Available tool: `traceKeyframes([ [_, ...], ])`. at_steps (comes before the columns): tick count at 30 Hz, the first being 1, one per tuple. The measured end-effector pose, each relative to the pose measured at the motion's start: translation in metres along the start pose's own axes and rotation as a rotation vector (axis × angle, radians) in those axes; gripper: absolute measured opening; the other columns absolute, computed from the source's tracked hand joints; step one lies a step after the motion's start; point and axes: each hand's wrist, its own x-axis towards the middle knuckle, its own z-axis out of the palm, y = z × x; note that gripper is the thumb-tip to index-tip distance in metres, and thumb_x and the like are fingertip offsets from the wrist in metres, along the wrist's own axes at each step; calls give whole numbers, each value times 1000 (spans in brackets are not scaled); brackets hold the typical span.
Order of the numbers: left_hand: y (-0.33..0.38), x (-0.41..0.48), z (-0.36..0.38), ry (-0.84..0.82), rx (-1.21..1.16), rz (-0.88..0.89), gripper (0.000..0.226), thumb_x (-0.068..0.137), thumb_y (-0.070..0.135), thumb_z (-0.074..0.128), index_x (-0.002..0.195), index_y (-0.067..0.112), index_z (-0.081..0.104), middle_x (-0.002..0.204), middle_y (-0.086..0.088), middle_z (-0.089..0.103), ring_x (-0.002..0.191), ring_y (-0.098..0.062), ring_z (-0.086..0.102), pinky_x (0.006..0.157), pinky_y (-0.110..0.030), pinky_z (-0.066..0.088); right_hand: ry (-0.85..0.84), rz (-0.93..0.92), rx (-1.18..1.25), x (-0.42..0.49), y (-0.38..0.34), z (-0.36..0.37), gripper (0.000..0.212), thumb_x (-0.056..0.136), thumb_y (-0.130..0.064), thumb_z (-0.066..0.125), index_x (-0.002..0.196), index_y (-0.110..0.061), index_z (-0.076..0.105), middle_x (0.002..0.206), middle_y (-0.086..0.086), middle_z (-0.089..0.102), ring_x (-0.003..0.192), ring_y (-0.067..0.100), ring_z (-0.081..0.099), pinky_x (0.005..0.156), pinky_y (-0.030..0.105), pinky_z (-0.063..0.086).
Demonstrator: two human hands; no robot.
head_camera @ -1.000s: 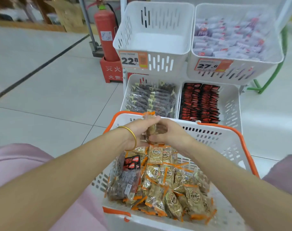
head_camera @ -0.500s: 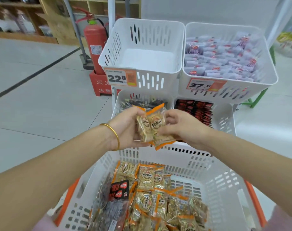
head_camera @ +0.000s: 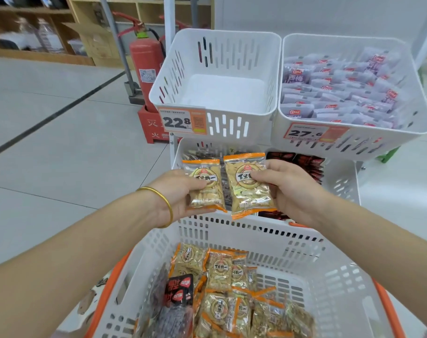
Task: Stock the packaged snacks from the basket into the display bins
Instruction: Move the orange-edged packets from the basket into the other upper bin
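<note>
Flooring point(head_camera: 61, 154) is pale grey tile crossed by one dark stripe, well left of both grips. Wooden shelving point(head_camera: 49, 32) lines the far wall. A red fire extinguisher point(head_camera: 144, 69) stands on a red base beyond and left of the left grip point(head_camera: 180, 191). Directly beyond the grips, the white slotted upper left bin point(head_camera: 173, 76), tagged 22.8, shows its bare white floor. The upper right bin point(head_camera: 354, 140), tagged 27.6, holds pale purple packs. The lower right bin point(head_camera: 341, 181), just beyond the right grip point(head_camera: 293, 191), holds dark red packs. Left grip, gold bangle point(head_camera: 163, 201) at the wrist, pinches one snack packet point(head_camera: 206, 184); right grip pinches a second packet point(head_camera: 248, 186). Both packets are upright, side by side and almost touching. Each is clear film with orange sealed ends and a round label, and pale yellow pieces are visible inside. Below the grips and nearer the person, the white basket point(head_camera: 256, 228) with orange trim holds like packets point(head_camera: 219, 276) and darker packs point(head_camera: 176, 301).
</note>
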Motion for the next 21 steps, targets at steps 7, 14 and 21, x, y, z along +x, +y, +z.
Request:
traceKeyframes([
  [7, -3, -8, 13, -172, 190, 157, 64, 69, 37, 73, 123, 11, 51, 100, -5, 69, 84, -18, 69, 72, -31, 57, 55, -20, 78, -4, -6, 22, 12, 79, -12, 71, 76, -15, 59, 73, 1, 64, 61, 13, 53, 59, 30, 42],
  [14, 2, -12, -2, -156, 287, 298, 75, 56, 12, 77, 125, 12, 45, 116, -12, 62, 100, -30, 66, 89, -50, 52, -30, 50, -198, 7, -40, 34, 32, 81, -34, 68, 109, -22, 59, 87, -3, 63, 70, 11, 54, 57, 26, 41],
  [21, 53, -2, -23, 68, 340, 463, 102, 54, 23, 87, 139, 20, 31, 124, -4, 54, 111, -18, 57, 96, -38, 48, -205, -54, -428, 51, -121, 67, 11, 78, -17, 70, 88, -16, 65, 66, -5, 66, 57, 7, 61, 50, 23, 51],
])
